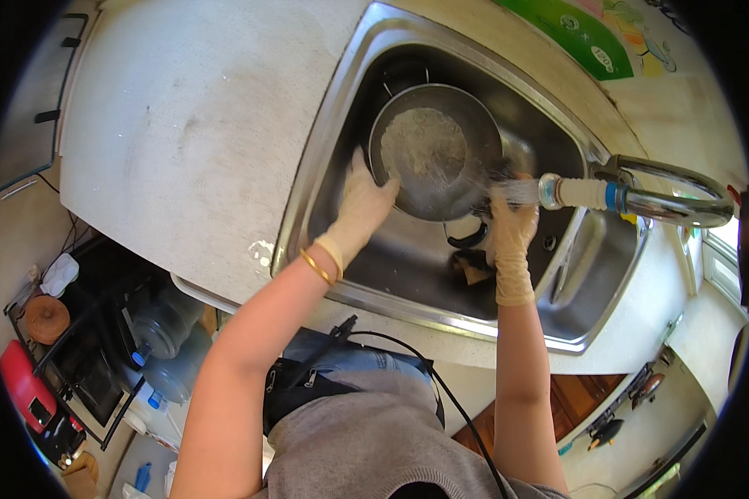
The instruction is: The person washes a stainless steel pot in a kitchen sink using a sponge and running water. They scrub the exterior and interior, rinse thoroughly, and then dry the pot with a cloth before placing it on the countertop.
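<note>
A round metal pan (424, 199) with black loop handles sits in the stainless-steel sink basin (399, 268). Murky water or residue covers part of its bottom. My left hand (365, 203), in a pale disposable glove, holds the pan's left rim, thumb over the edge and fingers outside. My right hand (513, 224), gloved too, is at the pan's right side beneath running water (518, 191) from the faucet nozzle (549, 191). Spray and blur hide its fingertips; a dark blurred thing is beside them, and I cannot tell whether it is held. A dark-and-tan object (472, 268) lies below the near handle.
The chrome faucet (680, 206) arches in from the right. A narrow side basin (590, 268) adjoins the main one. Pale countertop (212, 125) stretches left. Large clear water bottles (168, 324) and a black rack (87, 374) stand lower left. A black cable (440, 380) crosses my front.
</note>
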Motion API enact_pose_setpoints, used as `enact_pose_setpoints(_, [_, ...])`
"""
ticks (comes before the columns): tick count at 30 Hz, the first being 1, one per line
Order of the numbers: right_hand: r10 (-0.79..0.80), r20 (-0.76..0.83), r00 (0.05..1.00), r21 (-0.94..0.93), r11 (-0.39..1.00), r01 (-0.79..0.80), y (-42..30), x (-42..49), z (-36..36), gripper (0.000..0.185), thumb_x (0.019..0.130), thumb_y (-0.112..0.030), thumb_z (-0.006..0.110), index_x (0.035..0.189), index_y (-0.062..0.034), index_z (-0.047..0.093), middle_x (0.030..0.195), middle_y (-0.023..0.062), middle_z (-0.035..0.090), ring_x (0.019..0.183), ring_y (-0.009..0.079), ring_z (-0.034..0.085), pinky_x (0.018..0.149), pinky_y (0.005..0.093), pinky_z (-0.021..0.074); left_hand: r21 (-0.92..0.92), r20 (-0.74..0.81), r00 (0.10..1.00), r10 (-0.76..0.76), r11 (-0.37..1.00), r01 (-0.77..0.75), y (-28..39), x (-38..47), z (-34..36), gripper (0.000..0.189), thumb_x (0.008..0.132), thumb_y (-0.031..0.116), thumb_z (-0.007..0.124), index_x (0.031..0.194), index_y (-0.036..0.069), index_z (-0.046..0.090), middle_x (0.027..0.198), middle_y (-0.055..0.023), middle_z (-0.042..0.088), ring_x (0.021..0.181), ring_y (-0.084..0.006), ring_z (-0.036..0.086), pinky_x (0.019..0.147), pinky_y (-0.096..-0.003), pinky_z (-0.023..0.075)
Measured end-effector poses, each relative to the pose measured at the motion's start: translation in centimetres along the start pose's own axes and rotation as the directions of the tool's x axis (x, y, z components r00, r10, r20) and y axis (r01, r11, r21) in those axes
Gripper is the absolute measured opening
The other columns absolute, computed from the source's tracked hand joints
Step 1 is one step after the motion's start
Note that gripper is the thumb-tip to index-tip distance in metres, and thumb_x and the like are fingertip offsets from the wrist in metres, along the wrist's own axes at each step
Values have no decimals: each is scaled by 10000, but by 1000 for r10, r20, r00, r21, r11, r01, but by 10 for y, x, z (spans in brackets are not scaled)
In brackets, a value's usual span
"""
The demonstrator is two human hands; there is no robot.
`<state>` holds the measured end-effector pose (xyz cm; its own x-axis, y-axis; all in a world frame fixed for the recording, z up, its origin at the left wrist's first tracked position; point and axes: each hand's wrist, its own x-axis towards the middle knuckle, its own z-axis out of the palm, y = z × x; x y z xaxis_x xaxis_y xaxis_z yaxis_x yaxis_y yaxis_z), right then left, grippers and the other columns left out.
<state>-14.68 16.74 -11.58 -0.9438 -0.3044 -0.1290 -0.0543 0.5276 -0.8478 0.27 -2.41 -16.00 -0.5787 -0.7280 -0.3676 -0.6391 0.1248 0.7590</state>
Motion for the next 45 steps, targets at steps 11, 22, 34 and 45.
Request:
enact_pose_setpoints(11, [58, 362, 930, -450, 885, 120, 34, -62, -45, 663, 791, -149, 765, 1374, -30, 473, 1374, 225, 477, 1287, 417, 474, 1093, 474, 400, -90, 270, 931, -247, 956, 280, -20, 36, 18, 1073, 829, 117, 707, 1623, 63, -13, 1428, -256, 557, 1320, -359, 558, 1107, -397, 426])
enact_pose_setpoints(22, [-220, 551, 805, -90, 943, 320, -35, -85, 26, 150, 897, -151, 692, 979, -25, 688, 911, 193, 682, 891, 394, 635, 823, 456, 487, 155, 314, 946, -85, 987, 38, 58, -22, -57, 886, 943, 335, 699, 1561, -79, 217, 1327, -236, 613, 1195, -314, 626, 981, -360, 492])
enact_pose_setpoints(34, [162, 457, 875, 602, 667, -438, -10, -47, -41, 318, 1053, -309, 583, 1157, -26, 682, 950, -21, 679, 788, 61, 598, 712, 234, 493, -170, 277, 930, 241, 965, -199, 53, -71, -58, 538, 981, 200, 645, 1441, -25, 484, 1419, -233, 565, 1302, -339, 571, 1050, -412, 493])
enact_pose_setpoints(45, [200, 428, 882, 590, 677, -440, 13, -32, -70, 313, 1048, -263, 589, 1210, -9, 672, 1084, 36, 703, 992, 108, 632, 881, 260, 501, -1, 311, 554, 772, 583, -812, 96, -93, -18, 644, 932, 168, 627, 1523, 36, 408, 1586, -209, 342, 1467, -424, 322, 1211, -512, 279])
